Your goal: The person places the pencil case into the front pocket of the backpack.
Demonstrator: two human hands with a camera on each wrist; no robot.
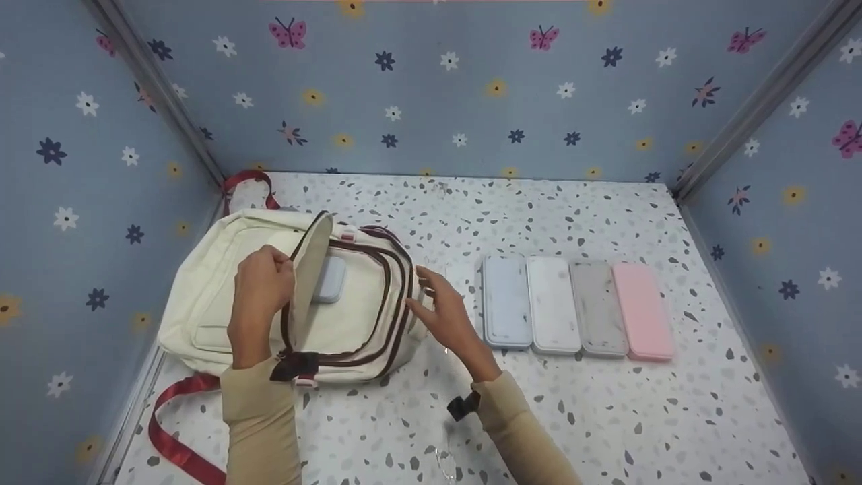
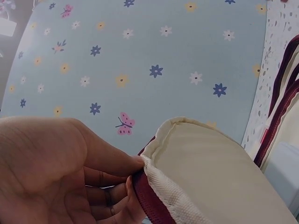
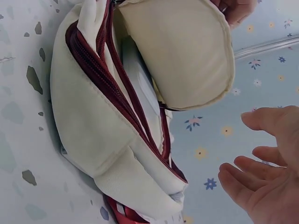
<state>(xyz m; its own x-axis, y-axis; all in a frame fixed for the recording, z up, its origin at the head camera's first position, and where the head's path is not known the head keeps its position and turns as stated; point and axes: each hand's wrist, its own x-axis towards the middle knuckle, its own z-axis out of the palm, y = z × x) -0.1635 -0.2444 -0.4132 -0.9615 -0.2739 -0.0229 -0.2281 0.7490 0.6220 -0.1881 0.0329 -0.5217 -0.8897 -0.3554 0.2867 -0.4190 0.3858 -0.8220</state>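
Note:
A cream backpack (image 1: 363,316) with dark red zips lies on the table at the left, its front pocket unzipped. My left hand (image 1: 259,289) pinches the edge of the raised pocket flap (image 2: 205,163) between thumb and fingers. Inside the pocket sits a pale blue case (image 1: 330,279), partly hidden behind the flap. My right hand (image 1: 441,310) is by the end of the bag with its fingers spread and loosely bent. In the right wrist view that hand (image 3: 266,172) holds nothing and appears apart from the bag.
Four-sided flat cases stand in a row at the right: light blue (image 1: 507,303), white (image 1: 552,303), grey (image 1: 598,310) and pink (image 1: 643,310). Red straps (image 1: 175,424) trail from the bag. Flower-patterned panels (image 1: 431,87) enclose the speckled table (image 1: 606,417).

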